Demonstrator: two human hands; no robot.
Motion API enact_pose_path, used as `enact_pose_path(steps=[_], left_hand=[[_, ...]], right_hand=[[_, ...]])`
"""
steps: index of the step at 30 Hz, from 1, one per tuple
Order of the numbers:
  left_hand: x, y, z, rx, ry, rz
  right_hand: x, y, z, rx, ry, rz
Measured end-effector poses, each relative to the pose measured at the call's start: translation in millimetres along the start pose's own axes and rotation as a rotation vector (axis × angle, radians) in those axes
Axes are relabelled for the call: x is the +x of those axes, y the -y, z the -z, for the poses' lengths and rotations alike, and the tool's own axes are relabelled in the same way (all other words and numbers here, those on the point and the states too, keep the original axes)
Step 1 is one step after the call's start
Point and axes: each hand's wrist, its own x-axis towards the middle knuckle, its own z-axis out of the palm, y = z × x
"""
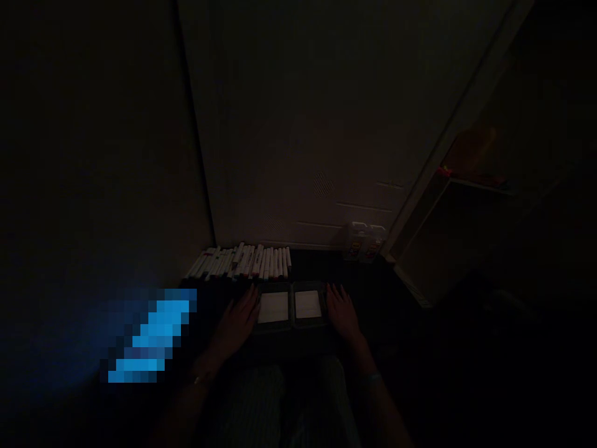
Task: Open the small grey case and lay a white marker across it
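Although the room lay almost dark, both hands could be made out resting flat with fingers spread, gripping nothing. The left hand (240,318) lay against the nine o'clock edge of an open, dark, book-like case with two pale rectangular panels (290,307), and the right hand (342,313) lay against its three o'clock edge. That case sat flat on the dark floor (396,323) just ahead of the person's striped trouser legs (261,398).

It looked like thin rigid plastic, light and stiff, probably smooth enough to slide; its outer long edges, where the hands already rested, seemed the safest places to hold, since the middle hinge would likely flex.

At twelve o'clock from the case, a row of slim white-spined cases (242,262) stood against the pale wall (303,124). Towards one o'clock stood two small pale boxes (366,244), too dim to identify. At eight o'clock glowed a blurred blue patch (149,336); at two o'clock stood a pale shelf unit (438,236).
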Motion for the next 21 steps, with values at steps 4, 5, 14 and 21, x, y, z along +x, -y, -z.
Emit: enact_pose_path(steps=[4,5,14,21], left_hand=[[-2.8,-7.3,1.9,0.054,-0.034,-0.016],[-3.2,-7.8,1.8,0.062,-0.038,-0.010],[-5.9,-1.0,-2.6,0.048,-0.007,0.042],[-4.7,-2.8,-1.5,0.114,0.008,0.029]], right_hand=[[-3.1,-3.0,-3.2,-0.045,-0.013,-0.022],[-4.0,-3.4,-3.8,-0.052,-0.017,-0.029],[-9.0,-4.1,-5.0,-0.045,-0.040,-0.015],[-7.7,-8.1,-10.6,-0.055,-0.042,-0.032]])
